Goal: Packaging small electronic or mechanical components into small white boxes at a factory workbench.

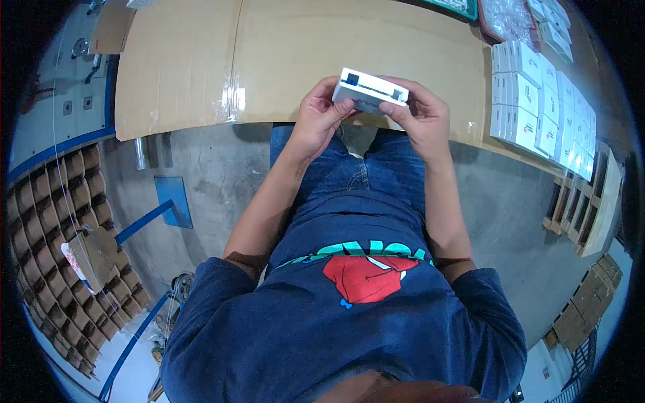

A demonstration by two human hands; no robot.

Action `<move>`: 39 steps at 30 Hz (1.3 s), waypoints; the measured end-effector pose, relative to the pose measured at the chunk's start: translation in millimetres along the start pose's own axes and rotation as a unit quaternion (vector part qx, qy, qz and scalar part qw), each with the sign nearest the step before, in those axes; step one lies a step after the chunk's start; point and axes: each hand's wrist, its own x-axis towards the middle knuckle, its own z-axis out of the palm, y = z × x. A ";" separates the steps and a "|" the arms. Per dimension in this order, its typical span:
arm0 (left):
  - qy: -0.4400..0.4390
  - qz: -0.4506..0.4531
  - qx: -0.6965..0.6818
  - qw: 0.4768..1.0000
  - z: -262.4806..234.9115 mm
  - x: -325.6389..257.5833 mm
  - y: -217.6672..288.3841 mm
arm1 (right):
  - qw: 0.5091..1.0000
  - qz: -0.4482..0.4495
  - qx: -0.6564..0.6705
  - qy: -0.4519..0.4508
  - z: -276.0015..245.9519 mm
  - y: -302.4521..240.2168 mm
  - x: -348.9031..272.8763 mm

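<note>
Between my two hands is a small white box (373, 86), held up just over the near edge of the cardboard-covered table. Its end facing me looks open, with something dark inside that I cannot make out. My left hand (322, 111) grips the box's left end, thumb on the near face. At the other end my right hand (418, 117) holds it the same way, with its fingers behind the box.
Cardboard (289, 60) covers the table. Stacks of white boxes (527, 101) stand at the right, near a green tray (460, 8) and clear plastic bags (505, 20). A wooden pallet (591, 201) lies at the right; a divided cardboard rack (54, 235) is at the left.
</note>
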 end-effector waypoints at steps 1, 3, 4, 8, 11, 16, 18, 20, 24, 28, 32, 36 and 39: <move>-0.001 -0.001 0.003 1.000 0.4 -0.2 0.6 | 1.000 0.000 0.001 0.001 -0.2 0.8 -0.6; -0.004 0.003 0.008 1.000 -1.0 0.5 0.4 | 0.999 -0.015 -0.029 0.006 -1.8 1.1 -0.8; -0.007 0.007 0.013 1.000 -2.1 0.9 0.2 | 0.999 -0.015 -0.029 0.006 -1.7 1.3 -0.7; -0.004 0.007 0.020 1.000 -5.6 1.2 -1.1 | 0.998 -0.031 -0.051 0.013 -0.6 1.1 0.4; -0.010 0.006 0.016 1.000 -4.2 0.9 -0.9 | 0.998 -0.024 -0.054 0.020 -1.0 3.9 0.0; -0.002 -0.008 -0.013 1.000 2.1 0.7 0.6 | 0.999 -0.031 -0.003 0.008 -0.1 5.7 0.6; -0.003 -0.012 -0.015 1.000 3.5 1.1 2.5 | 1.000 -0.021 0.002 0.002 -0.4 5.1 1.0; -0.004 -0.016 -0.017 1.000 3.2 1.1 2.3 | 1.000 -0.021 0.001 0.003 2.3 0.5 2.2; -0.015 -0.017 -0.005 1.000 4.3 1.3 -0.1 | 1.000 0.001 -0.002 0.012 3.8 2.2 0.2; -0.028 -0.018 -0.002 0.999 4.2 -0.2 1.6 | 0.998 -0.046 -0.029 0.018 0.3 5.6 1.8; -0.020 -0.017 0.134 0.991 4.2 2.2 9.3 | 0.993 -0.080 -0.089 -0.008 -2.5 0.0 4.0; -0.023 0.097 0.186 0.977 28.7 5.5 30.9 | 0.998 -0.035 -0.050 -0.015 -3.9 0.2 3.2; -0.043 0.090 0.191 0.977 21.5 7.8 28.7 | 0.998 -0.008 -0.055 -0.025 -6.6 0.9 0.3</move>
